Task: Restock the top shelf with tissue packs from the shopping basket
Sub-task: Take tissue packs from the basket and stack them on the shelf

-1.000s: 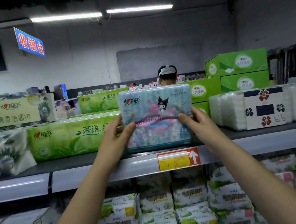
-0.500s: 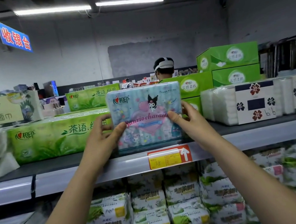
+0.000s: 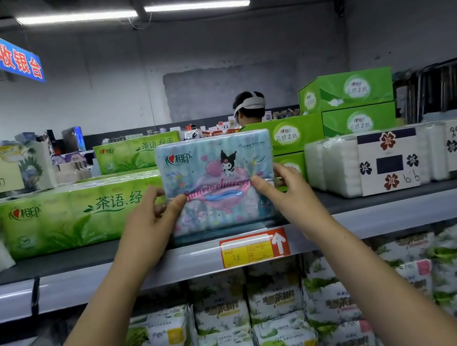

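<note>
A light-blue tissue pack (image 3: 216,171) with a cartoon character and pink lettering stands upright on the top shelf (image 3: 404,207), near its front edge. My left hand (image 3: 151,222) grips its left side, thumb on the front face. My right hand (image 3: 286,193) grips its right side the same way. The pack sits between a long green tissue pack (image 3: 73,216) on the left and green boxes (image 3: 286,134) behind on the right. The shopping basket is out of view.
White wrapped packs (image 3: 368,162) with flower labels fill the shelf's right side. A yellow-and-red price tag (image 3: 253,249) hangs on the shelf edge under the pack. Green-and-white tissue packs (image 3: 225,336) fill the shelf below. A person (image 3: 250,107) stands behind the shelving.
The view has shifted slightly. Both hands stay on the pack, which now rests lower on the shelf surface, a little further in.
</note>
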### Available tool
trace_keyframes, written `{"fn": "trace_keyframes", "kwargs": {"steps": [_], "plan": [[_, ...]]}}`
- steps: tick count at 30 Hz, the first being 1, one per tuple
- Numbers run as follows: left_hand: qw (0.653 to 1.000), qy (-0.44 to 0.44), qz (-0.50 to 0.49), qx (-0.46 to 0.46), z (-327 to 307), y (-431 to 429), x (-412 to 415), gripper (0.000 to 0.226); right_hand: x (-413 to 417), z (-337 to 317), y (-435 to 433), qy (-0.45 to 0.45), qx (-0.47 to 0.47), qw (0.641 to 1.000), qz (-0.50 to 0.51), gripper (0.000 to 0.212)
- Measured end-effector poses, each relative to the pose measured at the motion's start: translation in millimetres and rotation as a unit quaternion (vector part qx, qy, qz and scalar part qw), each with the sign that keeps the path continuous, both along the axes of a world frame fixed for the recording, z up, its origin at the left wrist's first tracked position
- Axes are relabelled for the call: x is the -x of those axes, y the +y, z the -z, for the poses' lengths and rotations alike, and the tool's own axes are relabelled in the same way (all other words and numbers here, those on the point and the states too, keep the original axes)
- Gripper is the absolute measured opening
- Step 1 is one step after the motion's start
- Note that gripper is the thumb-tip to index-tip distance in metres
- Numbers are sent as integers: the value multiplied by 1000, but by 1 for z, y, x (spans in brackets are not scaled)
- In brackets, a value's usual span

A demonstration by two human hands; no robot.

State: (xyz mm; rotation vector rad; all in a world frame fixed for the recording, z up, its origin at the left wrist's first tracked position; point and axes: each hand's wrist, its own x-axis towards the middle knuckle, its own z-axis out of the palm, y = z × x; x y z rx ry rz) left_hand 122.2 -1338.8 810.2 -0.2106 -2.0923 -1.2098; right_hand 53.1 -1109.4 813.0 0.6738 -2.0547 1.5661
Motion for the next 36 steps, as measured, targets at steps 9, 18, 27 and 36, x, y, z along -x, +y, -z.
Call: {"fn": "trace_keyframes", "kwargs": {"steps": [9,18,27,36], "plan": [[995,15,-57,81,3,7,-6,33,-11,1,0,4,7,999,-31,41],[997,8,-50,56,3,7,-8,28,-11,3,2,6,13,999,-28,43],[997,46,-53,5,8,12,-10,58,-14,7,3,27,43,998,-29,62],[995,67,-64,-38,9,23,-34,75,-23,10,5,43,87,995,-1,57]]}}
